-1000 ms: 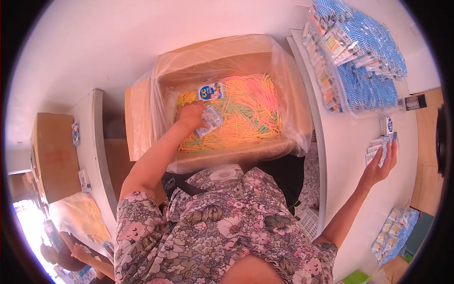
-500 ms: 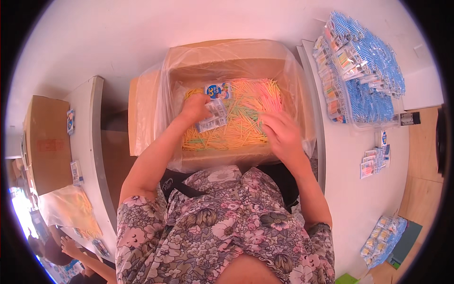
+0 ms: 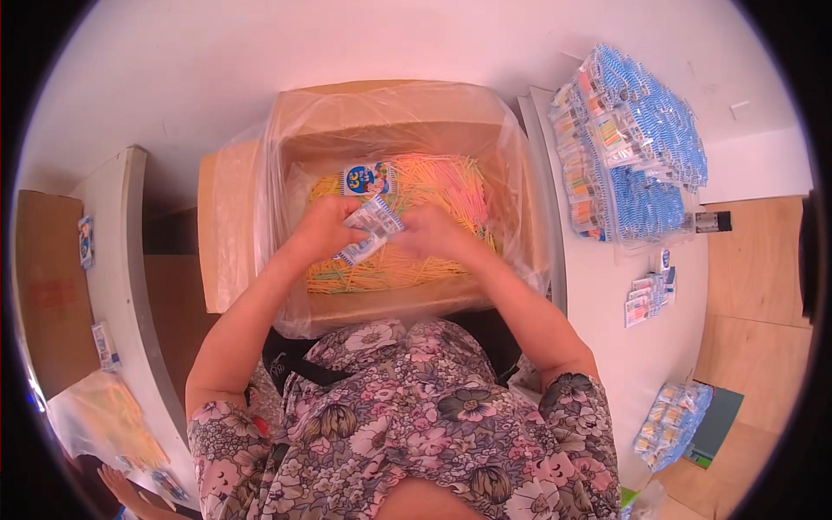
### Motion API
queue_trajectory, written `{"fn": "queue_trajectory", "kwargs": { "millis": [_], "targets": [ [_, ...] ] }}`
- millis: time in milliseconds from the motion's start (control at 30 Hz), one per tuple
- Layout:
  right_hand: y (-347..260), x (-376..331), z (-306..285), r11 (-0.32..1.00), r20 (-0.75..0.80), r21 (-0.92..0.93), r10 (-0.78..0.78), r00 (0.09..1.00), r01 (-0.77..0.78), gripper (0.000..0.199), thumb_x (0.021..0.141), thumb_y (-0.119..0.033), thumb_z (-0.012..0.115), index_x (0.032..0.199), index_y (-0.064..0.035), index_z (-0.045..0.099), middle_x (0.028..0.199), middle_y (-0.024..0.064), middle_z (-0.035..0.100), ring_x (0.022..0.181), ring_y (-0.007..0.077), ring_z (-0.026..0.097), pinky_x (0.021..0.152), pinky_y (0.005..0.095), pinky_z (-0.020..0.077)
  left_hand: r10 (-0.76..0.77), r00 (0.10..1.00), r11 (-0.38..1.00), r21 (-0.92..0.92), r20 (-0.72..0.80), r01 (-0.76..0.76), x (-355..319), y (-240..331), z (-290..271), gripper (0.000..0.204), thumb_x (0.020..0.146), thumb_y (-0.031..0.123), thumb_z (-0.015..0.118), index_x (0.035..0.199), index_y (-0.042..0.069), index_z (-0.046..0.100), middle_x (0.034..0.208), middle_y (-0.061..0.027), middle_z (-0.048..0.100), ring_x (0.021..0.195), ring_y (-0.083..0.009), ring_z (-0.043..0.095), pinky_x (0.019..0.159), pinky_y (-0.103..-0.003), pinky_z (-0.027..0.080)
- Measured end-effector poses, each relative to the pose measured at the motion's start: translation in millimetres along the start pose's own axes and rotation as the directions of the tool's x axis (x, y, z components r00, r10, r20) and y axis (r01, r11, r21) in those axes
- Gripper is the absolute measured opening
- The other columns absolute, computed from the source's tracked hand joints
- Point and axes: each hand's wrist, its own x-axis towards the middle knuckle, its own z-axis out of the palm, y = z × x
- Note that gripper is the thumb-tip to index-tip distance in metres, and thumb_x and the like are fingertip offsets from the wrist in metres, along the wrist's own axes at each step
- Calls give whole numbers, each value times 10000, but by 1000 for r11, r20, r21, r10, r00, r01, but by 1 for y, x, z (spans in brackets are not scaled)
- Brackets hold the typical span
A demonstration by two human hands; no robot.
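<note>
My left hand [image 3: 325, 230] pinches a small clear plastic packet [image 3: 364, 241] with blue-striped ends over the open carton. My right hand [image 3: 431, 230], slightly blurred, meets the packet's right edge with its fingers drawn together; what they hold, if anything, is hidden. Beneath both hands lies a heap of thin sticks [image 3: 347, 279] in orange, yellow, pink and green. On the heap's far left part rests a blue printed packet [image 3: 367, 179]. The cardboard box [image 3: 227, 225] around the heap is lined with a clear plastic bag [image 3: 279, 165].
On the right-hand table [image 3: 598, 347] stands a clear bin [image 3: 637, 238] piled with blue-striped packets. Several loose packets [image 3: 648, 295] and a bundle of packets [image 3: 672, 425] lie nearer. At left are a closed carton [image 3: 52, 295], a bag of sticks [image 3: 113, 416] and another person's hand [image 3: 120, 485].
My right hand has come left from the sticks to the packet. My left hand has tilted the packet. The whole view has shifted somewhat.
</note>
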Motion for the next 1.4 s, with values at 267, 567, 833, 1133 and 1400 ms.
{"fn": "queue_trajectory", "kwargs": {
  "millis": [267,567,833,1133,1400],
  "targets": [
    [75,87,-68,606,-424,-692,99,900,-393,337,827,-282,534,894,26,653,891,243,643,857,406,625,749,473,496,53,996,978,204,-75,-37,12,-6,5,221,736,80,683,941,7,648,766,-98,657,704,-189,618,660,-312,483],
    [86,108,-59,452,-319,-849,-21,948,-275,201,797,-38,505,847,-33,700,915,189,663,883,308,649,756,389,525,67,998,822,568,-19,-44,7,1,7,187,695,87,655,877,42,666,943,-179,632,860,-346,608,759,-435,473],
    [100,96,-63,560,-325,-798,-90,942,-222,145,751,-35,559,823,-5,682,929,217,649,902,333,634,775,405,515,244,965,801,581,-97,-144,7,8,5,79,713,90,625,776,51,651,817,-136,630,782,-349,599,718,-431,472],
    [85,97,-58,631,-202,-767,-64,977,-117,163,704,-76,586,804,21,670,865,239,631,865,365,619,770,417,494,209,967,848,519,-143,-107,7,11,3,71,710,100,634,752,43,629,759,-158,613,742,-354,595,671,-437,467],
    [81,106,-52,633,-271,-759,-95,958,-151,133,662,-24,618,773,13,682,873,231,643,891,349,626,798,402,500,195,959,912,399,-206,-100,8,12,3,141,724,124,666,838,40,658,780,-163,625,724,-349,604,626,-408,469]
  ]
}}
